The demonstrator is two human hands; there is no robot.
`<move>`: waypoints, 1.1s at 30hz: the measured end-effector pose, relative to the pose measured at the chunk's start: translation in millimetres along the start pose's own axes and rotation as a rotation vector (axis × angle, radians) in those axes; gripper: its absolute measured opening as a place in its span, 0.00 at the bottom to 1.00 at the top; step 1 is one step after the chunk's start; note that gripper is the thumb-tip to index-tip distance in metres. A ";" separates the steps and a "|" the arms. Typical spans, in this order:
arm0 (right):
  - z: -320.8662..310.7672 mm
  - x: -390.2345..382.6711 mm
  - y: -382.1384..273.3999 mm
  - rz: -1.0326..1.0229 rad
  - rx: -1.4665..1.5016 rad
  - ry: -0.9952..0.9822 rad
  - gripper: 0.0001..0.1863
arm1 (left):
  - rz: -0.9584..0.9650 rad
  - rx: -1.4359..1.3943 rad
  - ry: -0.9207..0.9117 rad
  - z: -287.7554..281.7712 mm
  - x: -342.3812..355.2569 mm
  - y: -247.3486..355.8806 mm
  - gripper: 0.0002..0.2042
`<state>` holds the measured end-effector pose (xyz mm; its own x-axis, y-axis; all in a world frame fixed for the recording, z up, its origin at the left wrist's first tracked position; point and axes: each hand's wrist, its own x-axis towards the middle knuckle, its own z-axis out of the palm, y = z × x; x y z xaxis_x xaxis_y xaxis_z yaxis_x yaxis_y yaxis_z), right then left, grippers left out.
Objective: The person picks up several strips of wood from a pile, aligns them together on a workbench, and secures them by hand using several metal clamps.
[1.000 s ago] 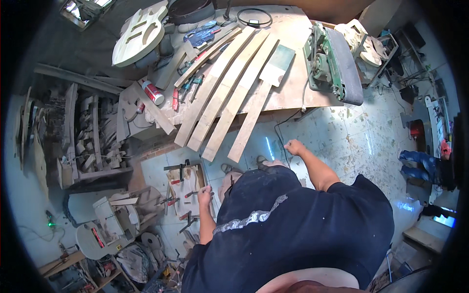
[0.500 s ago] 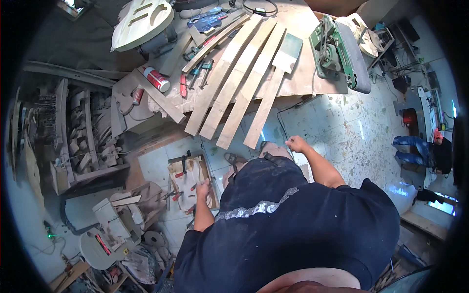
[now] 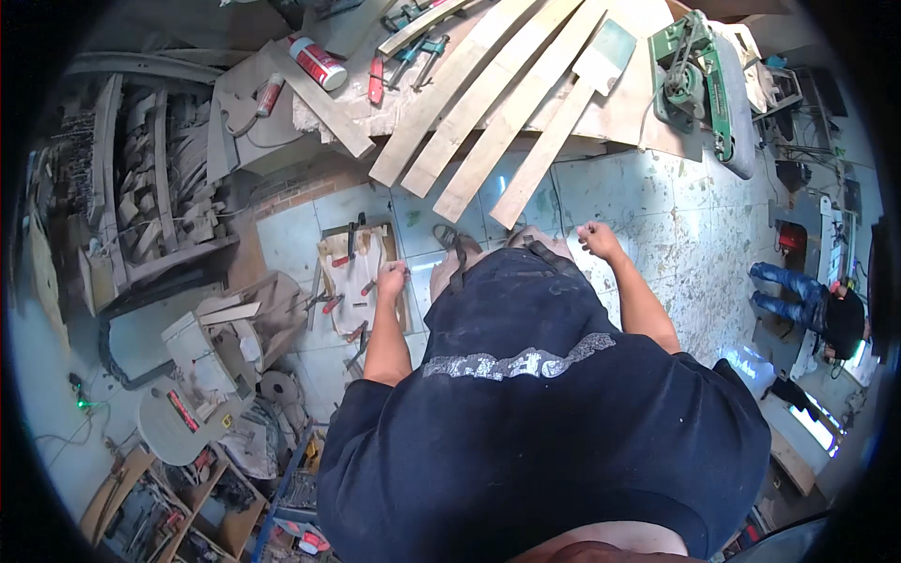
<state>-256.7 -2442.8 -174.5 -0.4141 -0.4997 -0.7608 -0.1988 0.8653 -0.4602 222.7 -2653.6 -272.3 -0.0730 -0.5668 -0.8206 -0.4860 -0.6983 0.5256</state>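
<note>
My left hand point(image 3: 392, 275) hangs loosely closed at my left side, with no object visible in its fingers. Below it in the picture lies a pale clamped wooden piece point(image 3: 362, 294) with dark red-handled clamps point(image 3: 351, 246). On my right, my right hand point(image 3: 595, 237) is raised forward with curled fingers and seems to hold nothing. Ahead of me, several long pale boards point(image 3: 488, 141) stick out over the near edge of the workbench point(image 3: 375, 114). A paddle-shaped piece with a grey-green face point(image 3: 605, 58) lies on the rightmost board. Neither hand touches the boards.
A green belt sander point(image 3: 685, 84) stands at the bench's right end. A white-and-red bottle point(image 3: 317, 64) and bar clamps point(image 3: 430, 62) lie on the bench. At left is a bin of wood offcuts point(image 3: 160, 188); below it, a grey machine point(image 3: 183, 420). Another person point(image 3: 815, 305) is far right.
The bench and boards have shifted upward in the picture. My right hand has moved outward to the right and up. My left hand is still by the clamped piece.
</note>
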 end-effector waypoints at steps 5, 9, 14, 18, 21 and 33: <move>8.1 -0.7 -29.7 -0.095 -0.010 0.057 0.19 | -0.092 0.042 0.025 -1.5 -18.0 -4.6 0.13; 7.5 -1.2 -28.3 -0.054 -0.042 0.032 0.18 | -0.098 0.079 0.000 -3.2 -20.1 1.1 0.13; 7.2 12.3 -1.1 -0.021 -0.031 0.013 0.18 | -0.074 0.010 -0.054 -3.1 -7.8 3.3 0.13; 7.3 11.2 -8.1 -0.043 -0.051 0.108 0.17 | -0.026 0.102 -0.054 -6.1 12.2 -7.3 0.13; 13.8 6.8 -4.6 -0.052 -0.039 0.114 0.18 | -0.090 0.020 -0.104 -1.7 10.2 14.4 0.13; 38.1 -20.5 23.3 0.085 0.114 0.150 0.18 | -0.052 -0.177 -0.297 12.5 -4.3 85.3 0.19</move>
<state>-219.0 -2413.9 -187.1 -0.5544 -0.4061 -0.7264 -0.0588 0.8898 -0.4526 170.7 -2705.3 -226.8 -0.3148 -0.3952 -0.8630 -0.3389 -0.8024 0.4911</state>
